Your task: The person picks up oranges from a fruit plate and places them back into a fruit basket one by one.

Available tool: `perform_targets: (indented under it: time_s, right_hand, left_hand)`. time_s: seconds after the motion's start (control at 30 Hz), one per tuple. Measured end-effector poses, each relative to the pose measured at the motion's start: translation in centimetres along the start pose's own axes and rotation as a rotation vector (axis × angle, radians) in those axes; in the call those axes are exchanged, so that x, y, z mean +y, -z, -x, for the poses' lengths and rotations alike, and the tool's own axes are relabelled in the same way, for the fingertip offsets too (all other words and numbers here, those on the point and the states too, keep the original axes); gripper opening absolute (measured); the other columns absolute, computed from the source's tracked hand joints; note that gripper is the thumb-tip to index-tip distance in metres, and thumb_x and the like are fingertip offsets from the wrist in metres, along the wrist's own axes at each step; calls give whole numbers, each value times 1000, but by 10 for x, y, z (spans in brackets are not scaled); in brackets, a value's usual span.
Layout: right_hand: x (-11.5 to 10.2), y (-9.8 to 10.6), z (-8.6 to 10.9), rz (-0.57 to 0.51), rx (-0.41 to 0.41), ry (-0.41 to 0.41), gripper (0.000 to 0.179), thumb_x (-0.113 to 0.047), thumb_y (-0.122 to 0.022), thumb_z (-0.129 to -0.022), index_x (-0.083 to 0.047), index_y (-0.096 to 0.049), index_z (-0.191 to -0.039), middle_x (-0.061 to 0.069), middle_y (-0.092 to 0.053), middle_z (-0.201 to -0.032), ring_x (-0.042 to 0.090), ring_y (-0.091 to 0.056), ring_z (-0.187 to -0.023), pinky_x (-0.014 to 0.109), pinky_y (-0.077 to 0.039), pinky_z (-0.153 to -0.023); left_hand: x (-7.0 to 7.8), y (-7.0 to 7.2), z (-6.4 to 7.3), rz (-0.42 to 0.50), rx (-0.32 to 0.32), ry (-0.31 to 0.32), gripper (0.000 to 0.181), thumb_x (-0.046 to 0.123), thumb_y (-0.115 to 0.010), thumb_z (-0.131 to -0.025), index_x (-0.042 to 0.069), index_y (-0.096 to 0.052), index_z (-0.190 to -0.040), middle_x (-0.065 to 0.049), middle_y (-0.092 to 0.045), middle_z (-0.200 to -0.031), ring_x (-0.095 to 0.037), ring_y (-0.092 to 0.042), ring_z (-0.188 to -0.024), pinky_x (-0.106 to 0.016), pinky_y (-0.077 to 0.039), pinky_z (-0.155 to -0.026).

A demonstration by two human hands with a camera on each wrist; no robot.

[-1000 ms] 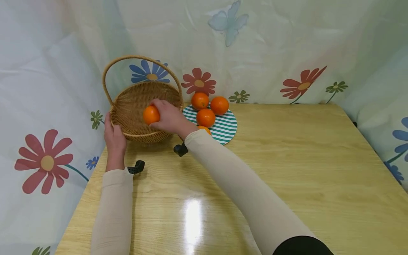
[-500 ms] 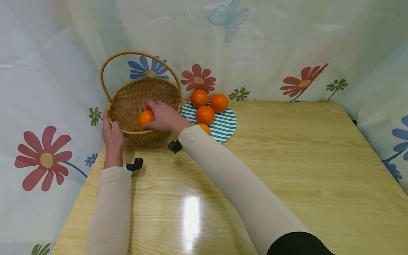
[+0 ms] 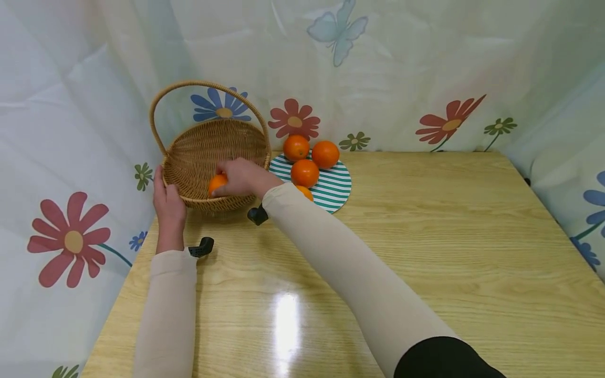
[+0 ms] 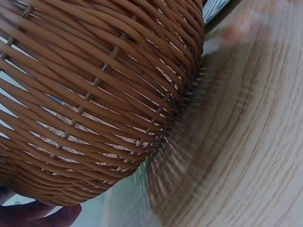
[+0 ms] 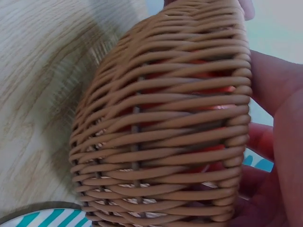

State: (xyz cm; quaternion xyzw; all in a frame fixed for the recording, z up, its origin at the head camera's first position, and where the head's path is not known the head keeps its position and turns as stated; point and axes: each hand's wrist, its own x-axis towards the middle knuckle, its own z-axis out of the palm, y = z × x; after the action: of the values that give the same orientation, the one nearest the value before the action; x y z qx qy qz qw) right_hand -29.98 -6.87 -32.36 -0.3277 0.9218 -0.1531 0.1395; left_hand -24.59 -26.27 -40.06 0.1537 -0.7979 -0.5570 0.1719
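Observation:
The wicker basket (image 3: 208, 142) with a tall arched handle stands at the table's back left. My left hand (image 3: 170, 210) holds its left rim; in the left wrist view, fingertips (image 4: 61, 215) curl against the woven wall. My right hand (image 3: 243, 177) reaches over the front rim and grips an orange (image 3: 217, 185) down inside the basket, thumb toward me. In the right wrist view, the basket's weave (image 5: 165, 123) covers most of that orange, which shows as red-orange patches through the gaps. No other fruit shows in the basket.
Right of the basket lies a round teal-and-white striped plate (image 3: 336, 191) bearing several oranges (image 3: 304, 173), one partly hidden by my right sleeve. The wooden table (image 3: 449, 236) extends right. A flowered curtain (image 3: 402, 68) hangs behind and along the left side.
My right hand has lowered the orange deeper into the basket, slightly left and toward me. The left hand stays at the rim, and the oranges on the plate have not moved.

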Motion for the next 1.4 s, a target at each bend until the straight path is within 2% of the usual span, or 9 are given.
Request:
perform_targets:
  time_s: [0.17, 0.23, 0.4, 0.6, 0.83, 1.07, 1.23, 1.4]
  right_hand:
    - [0, 0, -1, 8, -44, 5, 59, -51, -60, -90, -19, -49, -137, -3, -61, -115, 15, -56, -95, 25, -47, -82]
    - [0, 0, -1, 8, -63, -1, 60, -50, -58, -91, -19, -47, -141, -2, -61, -122, 14, -56, -101, 26, -47, -87]
    - [4, 4, 3, 8, -67, -10, 59, -46, -54, -95, -20, -43, -147, 0, -58, -131, 16, -54, -109, 28, -46, -94]
    - [15, 12, 17, 4, 12, 8, 50, -45, -53, -96, -19, -52, -139, -1, -61, -130, 16, -56, -114, 31, -46, -99]
    - [30, 19, 36, -60, 126, 79, 39, -38, -54, -97, -15, -60, -129, -2, -65, -123, 15, -60, -107, 30, -47, -98]
    - [43, 22, 51, -74, 263, 116, 34, -31, -53, -98, -14, -64, -125, 0, -65, -124, 17, -58, -116, 32, -46, -103]
    - [49, 20, 64, -93, 357, 118, 28, -28, -53, -98, -12, -67, -117, 1, -67, -116, 18, -59, -109, 32, -48, -98]
    - [56, 17, 76, -141, 410, 111, 27, -27, -53, -97, -13, -67, -115, 0, -68, -113, 17, -60, -105, 30, -49, -95]
  left_hand:
    - [-3, 0, 3, 1, 3, 8, 60, 24, -20, -97, 32, -13, -156, 15, -12, -161, -7, -18, -146, -29, -17, -121]
    - [-4, 0, 4, -1, 2, 8, 60, 25, -21, -97, 32, -13, -156, 16, -12, -161, -6, -16, -147, -29, -16, -121]
    - [-5, -2, 4, 11, -2, 12, 60, 25, -21, -97, 32, -14, -156, 15, -13, -161, -7, -16, -147, -29, -16, -121]
    - [-3, -7, 1, 33, -21, 9, 60, 25, -20, -98, 31, -13, -157, 15, -11, -162, -8, -15, -148, -29, -16, -122]
    - [-2, -9, -1, 8, -23, 6, 61, 25, -20, -96, 33, -12, -156, 15, -10, -162, -7, -13, -147, -30, -14, -122]
    - [-1, -7, -3, 6, -11, 16, 61, 25, -20, -96, 31, -12, -157, 12, -13, -162, -12, -21, -147, -31, -20, -121]
    - [-1, -2, -3, -11, -12, 18, 61, 26, -20, -97, 32, -12, -156, 12, -12, -162, -11, -19, -147, -31, -19, -121]
    - [-1, 1, -4, -17, -16, 21, 59, 27, -19, -98, 34, -10, -156, 15, -10, -162, -9, -15, -148, -30, -17, -122]
